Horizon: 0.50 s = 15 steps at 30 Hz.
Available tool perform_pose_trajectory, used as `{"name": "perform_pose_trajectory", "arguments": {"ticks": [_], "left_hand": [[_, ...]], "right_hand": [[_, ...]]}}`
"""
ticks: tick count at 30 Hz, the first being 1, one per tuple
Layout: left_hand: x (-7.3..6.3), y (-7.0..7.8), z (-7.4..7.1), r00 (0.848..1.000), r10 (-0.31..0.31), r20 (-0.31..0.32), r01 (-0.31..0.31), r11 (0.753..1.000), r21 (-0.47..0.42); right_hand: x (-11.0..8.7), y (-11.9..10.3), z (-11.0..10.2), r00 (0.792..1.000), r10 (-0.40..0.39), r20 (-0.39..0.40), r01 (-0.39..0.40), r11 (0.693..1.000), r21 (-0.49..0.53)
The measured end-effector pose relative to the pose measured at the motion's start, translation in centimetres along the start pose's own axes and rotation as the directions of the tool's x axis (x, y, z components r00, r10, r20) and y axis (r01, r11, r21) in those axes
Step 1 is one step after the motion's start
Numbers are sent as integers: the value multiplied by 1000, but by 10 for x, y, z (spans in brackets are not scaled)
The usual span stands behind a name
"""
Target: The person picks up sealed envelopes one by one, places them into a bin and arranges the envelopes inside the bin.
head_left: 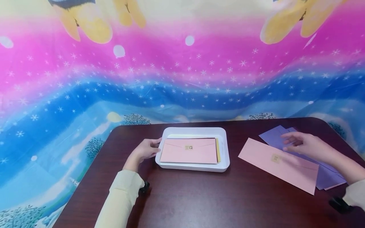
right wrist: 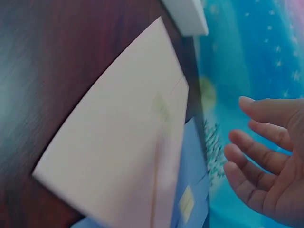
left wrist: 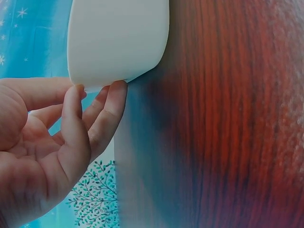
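Note:
At its left end, a white tray [head_left: 194,168] is held by my left hand [head_left: 146,148]. The left wrist view shows the fingertips of the left hand [left wrist: 52,137] bent against the end wall of the tray [left wrist: 118,42]. Inside the tray lies a pink envelope [head_left: 176,152] with a small sticker, on top of dark red and yellow ones [head_left: 218,152]. My right hand [head_left: 306,145] hovers with relaxed fingers over a loose pink envelope [head_left: 265,158] and purple envelopes [head_left: 272,136] partly beneath it. Nothing is between the fingers of the right hand [right wrist: 266,156].
A dark reddish-brown table [head_left: 188,199] with rounded back corners carries everything. Behind it hangs a colourful cloth [head_left: 182,72] printed with snowflakes and trees. Another pale edge [head_left: 336,186] sticks out under the purple envelopes at the right.

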<state>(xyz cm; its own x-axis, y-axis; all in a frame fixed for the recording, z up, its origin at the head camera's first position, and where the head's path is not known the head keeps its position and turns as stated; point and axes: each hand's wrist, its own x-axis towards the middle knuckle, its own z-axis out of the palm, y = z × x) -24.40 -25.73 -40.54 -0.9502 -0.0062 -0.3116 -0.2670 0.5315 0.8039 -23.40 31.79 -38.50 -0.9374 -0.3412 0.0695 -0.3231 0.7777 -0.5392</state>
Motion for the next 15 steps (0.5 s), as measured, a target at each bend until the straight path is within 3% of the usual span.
{"name": "perform_pose_trajectory", "arguments": {"ticks": [7, 15], "left_hand": [[0, 1, -1, 1000, 3, 12, -3, 1000, -2], [1, 6, -2, 1000, 16, 16, -16, 1000, 3]], "right_hand": [[-21, 25, -1, 996, 63, 61, -54, 988, -142], [-40, 45, -4, 984, 134, 116, -116, 981, -153]]}}
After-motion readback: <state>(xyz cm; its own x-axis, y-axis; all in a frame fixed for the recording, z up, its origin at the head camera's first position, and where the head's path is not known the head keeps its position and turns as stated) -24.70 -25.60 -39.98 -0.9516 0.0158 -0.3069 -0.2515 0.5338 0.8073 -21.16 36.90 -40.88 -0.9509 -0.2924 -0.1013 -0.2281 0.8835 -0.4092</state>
